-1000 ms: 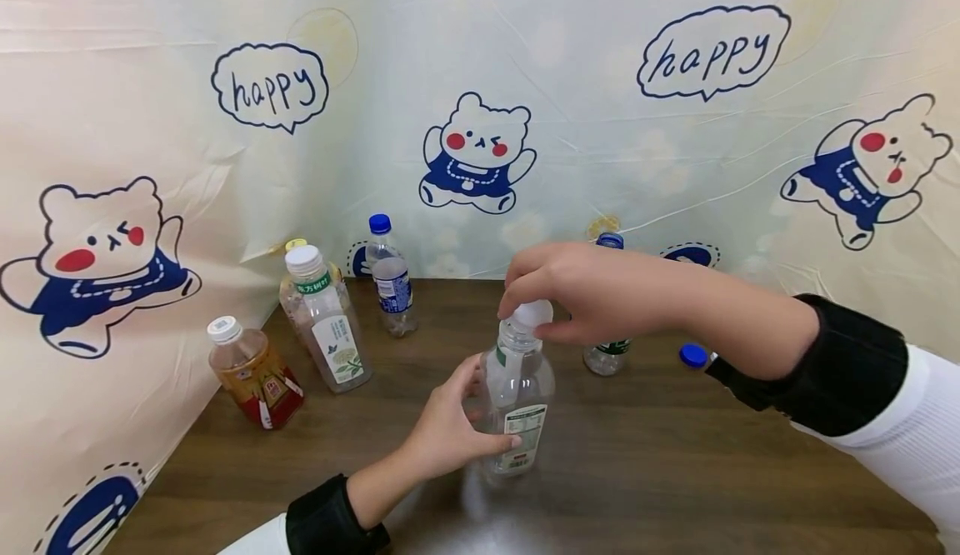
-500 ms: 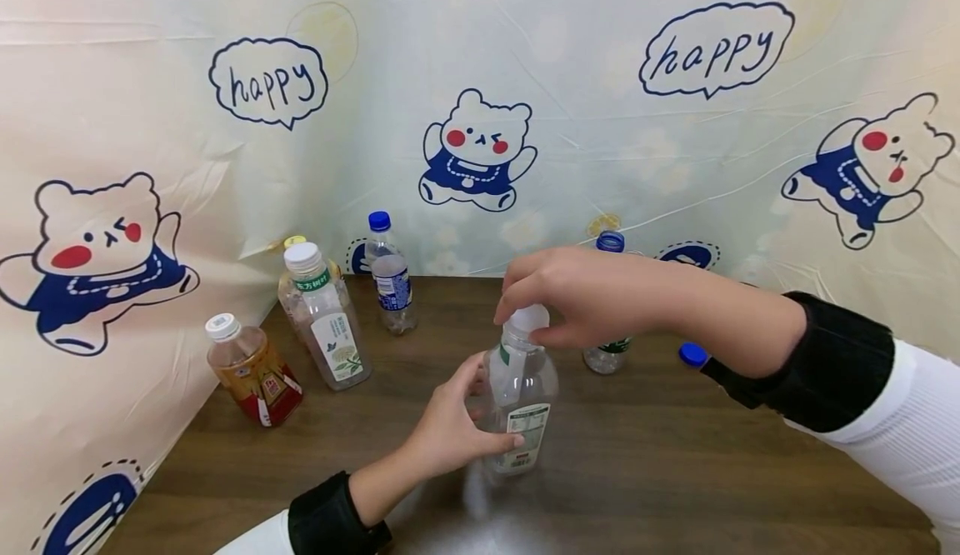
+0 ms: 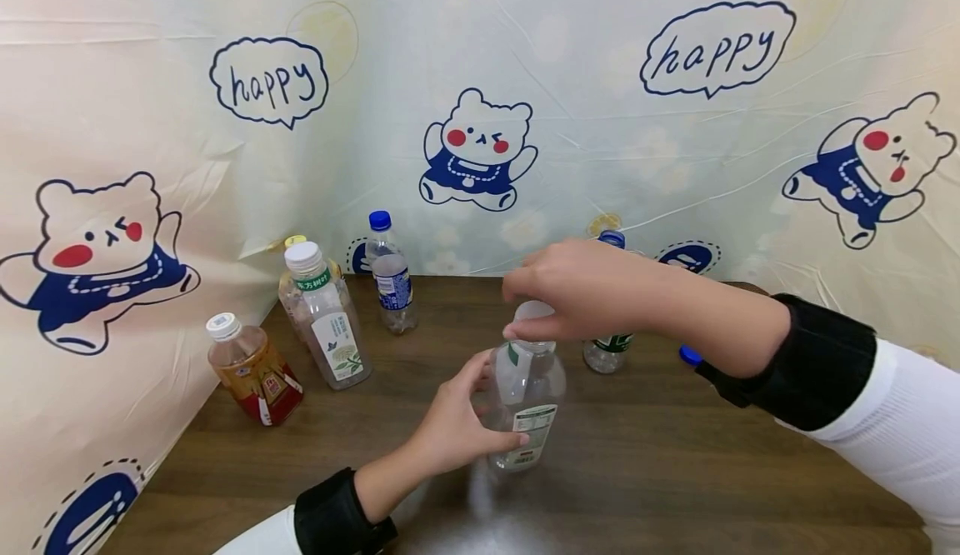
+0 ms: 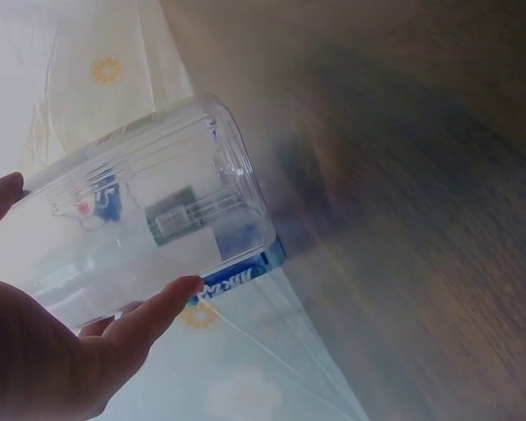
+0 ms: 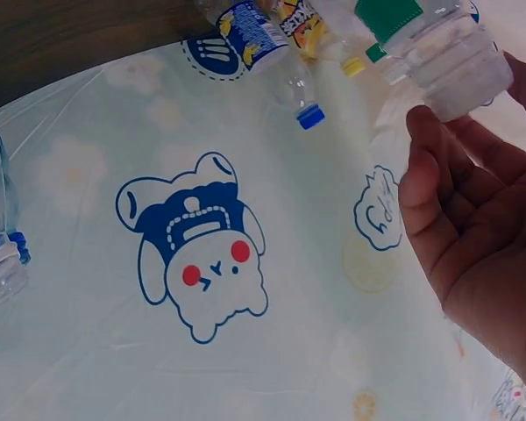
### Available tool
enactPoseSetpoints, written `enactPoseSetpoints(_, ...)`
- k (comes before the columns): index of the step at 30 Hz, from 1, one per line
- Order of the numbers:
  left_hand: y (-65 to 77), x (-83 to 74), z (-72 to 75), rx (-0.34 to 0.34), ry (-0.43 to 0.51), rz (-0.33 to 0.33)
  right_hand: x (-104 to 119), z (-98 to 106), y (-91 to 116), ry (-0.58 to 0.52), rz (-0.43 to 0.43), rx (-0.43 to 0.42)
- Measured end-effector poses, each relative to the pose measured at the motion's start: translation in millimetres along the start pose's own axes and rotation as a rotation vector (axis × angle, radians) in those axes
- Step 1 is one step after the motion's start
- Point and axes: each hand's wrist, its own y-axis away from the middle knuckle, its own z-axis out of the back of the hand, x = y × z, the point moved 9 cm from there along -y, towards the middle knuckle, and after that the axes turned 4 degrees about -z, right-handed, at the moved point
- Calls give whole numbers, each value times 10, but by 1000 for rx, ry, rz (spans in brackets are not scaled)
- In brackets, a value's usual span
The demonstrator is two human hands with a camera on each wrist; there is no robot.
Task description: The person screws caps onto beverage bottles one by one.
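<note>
A clear plastic bottle [image 3: 534, 422] with a pale label stands upright near the middle of the wooden table, tilted slightly. My left hand [image 3: 459, 417] grips its lower body, thumb across the front; the left wrist view shows the bottle's base [image 4: 237, 202] beyond the fingers. Over the top, my right hand [image 3: 588, 288] pinches the white cap [image 3: 534, 311] at the bottle's mouth. In the right wrist view, fingertips and thumb touch opposite sides of that cap [image 5: 465, 86]. The knuckles partly hide it from the head view.
At left stand an orange-labelled bottle [image 3: 258, 376], a white-capped bottle [image 3: 330, 322], a yellow-capped one [image 3: 294, 309] behind it, and a blue-capped bottle [image 3: 392, 288]. Behind my right hand is a clear bottle [image 3: 606, 355]. A loose blue cap [image 3: 689, 356] lies by my right forearm.
The bottle has shifted slightly right with my left hand. My right fingers have turned around the cap, and the right forearm has moved slightly left, partly covering the loose blue cap.
</note>
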Motion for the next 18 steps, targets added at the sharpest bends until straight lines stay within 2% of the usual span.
enactPoseSetpoints(4, 10, 2, -14, -5, -3, 3, -69, -41, -33, 4, -75, 52)
enactPoseSetpoints(7, 21, 15, -14, -13, 2, 7, -102, -9, -29, -64, -82, 55)
enactPoseSetpoints(12, 22, 42, -5, -17, 10, 9, -77, 91, 54, -221, 43, 26)
enactPoseSetpoints(18, 26, 52, 1, -8, 14, 26, 0, 76, 124, -254, 165, 47)
